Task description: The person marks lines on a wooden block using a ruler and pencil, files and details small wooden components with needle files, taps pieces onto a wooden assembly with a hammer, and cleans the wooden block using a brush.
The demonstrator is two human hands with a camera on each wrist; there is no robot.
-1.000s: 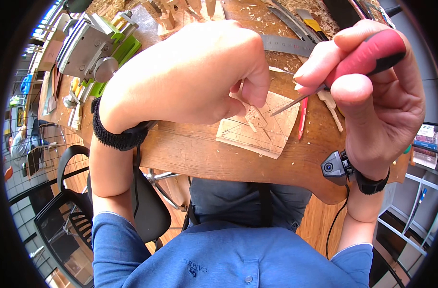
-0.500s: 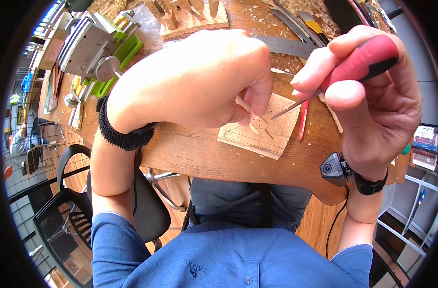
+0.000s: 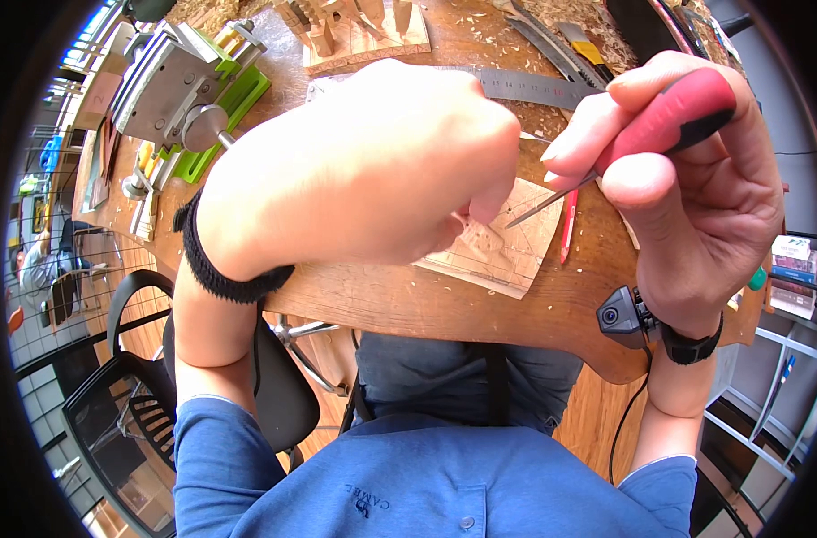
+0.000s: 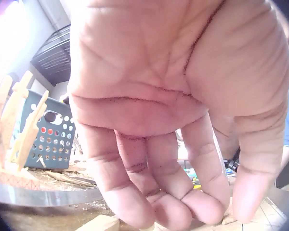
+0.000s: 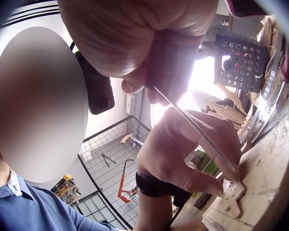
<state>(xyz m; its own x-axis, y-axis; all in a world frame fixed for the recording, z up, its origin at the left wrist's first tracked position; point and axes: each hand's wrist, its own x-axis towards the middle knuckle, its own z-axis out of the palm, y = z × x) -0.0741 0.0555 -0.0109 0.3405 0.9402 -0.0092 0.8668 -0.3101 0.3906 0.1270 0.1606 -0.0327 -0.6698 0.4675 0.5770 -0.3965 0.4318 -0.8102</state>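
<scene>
My left hand bends down over a thin wooden board marked with drawn lines. Between its thumb and fingertips it pinches a small carved wooden piece with little holes, lying over the board; the fingers hide part of it in the head view. In the left wrist view the fingers curl downward. My right hand grips the red and black handle of a tool with a slender metal shaft. The shaft slants down toward the carved piece, its tip close beside it.
A red pencil lies right of the board. Behind are a steel ruler, a yellow-handled tool and a wooden base bearing carved uprights. A metal vise stands at the left. Wood shavings litter the back of the table.
My left hand has shifted slightly right and toward the body, covering more of the carved piece. The right hand has moved a little left, still holding the tool.
</scene>
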